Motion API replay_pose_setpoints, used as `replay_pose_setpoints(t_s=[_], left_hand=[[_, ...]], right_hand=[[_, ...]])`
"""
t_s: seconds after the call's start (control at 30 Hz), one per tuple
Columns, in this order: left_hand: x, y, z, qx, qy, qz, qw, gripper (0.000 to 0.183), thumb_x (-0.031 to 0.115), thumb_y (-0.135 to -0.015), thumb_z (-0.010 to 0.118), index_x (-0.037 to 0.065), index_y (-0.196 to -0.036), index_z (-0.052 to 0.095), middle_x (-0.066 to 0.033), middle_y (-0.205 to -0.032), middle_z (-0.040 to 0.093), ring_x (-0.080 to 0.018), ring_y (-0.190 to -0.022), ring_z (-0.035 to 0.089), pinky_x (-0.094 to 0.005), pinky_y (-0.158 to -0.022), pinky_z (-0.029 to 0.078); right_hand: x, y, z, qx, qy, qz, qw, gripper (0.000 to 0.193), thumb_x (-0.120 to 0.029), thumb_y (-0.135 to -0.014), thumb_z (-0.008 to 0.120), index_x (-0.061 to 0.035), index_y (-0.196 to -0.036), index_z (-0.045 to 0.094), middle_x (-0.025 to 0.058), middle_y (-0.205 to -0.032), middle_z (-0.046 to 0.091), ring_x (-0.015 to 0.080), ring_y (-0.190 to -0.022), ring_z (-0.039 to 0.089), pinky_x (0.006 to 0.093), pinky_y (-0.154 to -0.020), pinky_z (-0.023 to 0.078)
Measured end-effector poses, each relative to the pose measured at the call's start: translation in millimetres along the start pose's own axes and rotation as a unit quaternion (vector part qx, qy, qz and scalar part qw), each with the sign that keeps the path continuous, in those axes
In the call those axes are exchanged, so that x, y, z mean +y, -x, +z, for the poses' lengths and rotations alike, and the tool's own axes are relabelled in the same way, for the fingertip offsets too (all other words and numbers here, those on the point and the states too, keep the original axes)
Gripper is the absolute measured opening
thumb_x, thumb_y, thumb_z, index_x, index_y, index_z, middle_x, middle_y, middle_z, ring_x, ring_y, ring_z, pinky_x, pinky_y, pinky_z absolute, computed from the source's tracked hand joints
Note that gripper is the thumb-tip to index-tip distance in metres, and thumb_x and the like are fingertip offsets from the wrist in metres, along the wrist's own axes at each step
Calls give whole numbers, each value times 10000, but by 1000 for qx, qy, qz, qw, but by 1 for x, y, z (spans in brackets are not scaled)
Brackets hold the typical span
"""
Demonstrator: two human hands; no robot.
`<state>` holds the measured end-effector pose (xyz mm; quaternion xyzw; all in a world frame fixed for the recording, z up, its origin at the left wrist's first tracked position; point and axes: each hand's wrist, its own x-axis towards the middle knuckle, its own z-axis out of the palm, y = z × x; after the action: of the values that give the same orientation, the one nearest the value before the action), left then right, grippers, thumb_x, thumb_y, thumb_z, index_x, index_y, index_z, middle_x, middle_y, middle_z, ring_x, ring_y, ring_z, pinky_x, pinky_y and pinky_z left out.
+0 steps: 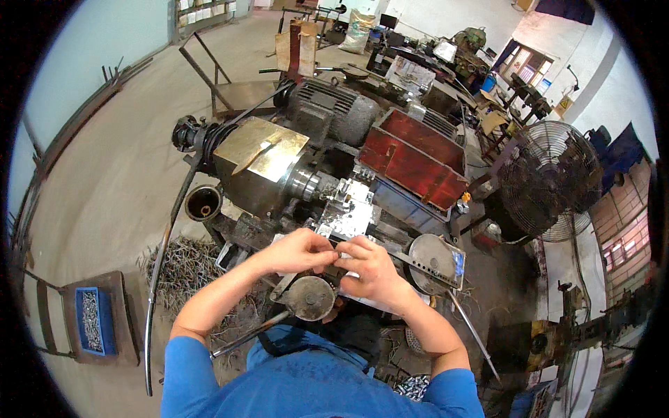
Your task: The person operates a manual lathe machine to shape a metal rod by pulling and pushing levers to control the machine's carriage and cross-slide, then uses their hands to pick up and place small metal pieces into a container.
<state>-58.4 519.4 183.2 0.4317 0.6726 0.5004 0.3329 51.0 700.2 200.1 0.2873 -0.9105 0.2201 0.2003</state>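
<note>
Big round fan (547,171) over on the right, looking pretty grimy. Off to the left there's a blue tub (109,334) of small metal bits (91,320) sitting on a brown board (128,338), plus long bars (89,104) lying along the wall (104,35). Pale sack (358,33) and a monitor (389,21) way at the back.

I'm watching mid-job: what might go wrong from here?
1. The bare left hand and right hand work near the silver spindle; fingers might get caught if it turns.
2. The long, thin object lying on the housing might slide off.
3. The loose heap of metal pieces might trip someone.
</note>
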Motion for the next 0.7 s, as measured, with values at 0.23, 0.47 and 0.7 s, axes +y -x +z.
replay_pose_setpoints(t_s=[0.23, 0.47, 0.7], left_hand=[[-3, 69, -79, 199, -76, -52, 976, 338, 183, -840, 627, -17, -1106, 571, -69, -701, 636, -97, -635, 585, -263, -576, 464], [-73, 192, -139, 468, -318, -163, 808, 286, 26, -750, 544, 32, -1023, 627, -115, -612, 569, -149, -569, 569, -320, -554, 446], [-120, 283, -111, 436, -322, -270, 796, 330, 114, -749, 627, 25, -1067, 617, -147, -668, 604, -237, -620, 602, -357, -597, 467]], right_hand=[[76, -56, 21, -89, 151, 71, 982, 298, -180, -536, 639, -89, -810, 712, 45, -1035, 638, 257, -988, 528, 399, -856, 425], [135, -97, 67, -168, 277, 156, 933, 184, -245, -547, 636, -135, -676, 708, 68, -740, 657, 244, -944, 557, 471, -925, 342], [130, -119, 70, -246, 244, 239, 907, 227, -240, -567, 631, -259, -763, 744, 13, -833, 692, 207, -962, 589, 396, -894, 349]])
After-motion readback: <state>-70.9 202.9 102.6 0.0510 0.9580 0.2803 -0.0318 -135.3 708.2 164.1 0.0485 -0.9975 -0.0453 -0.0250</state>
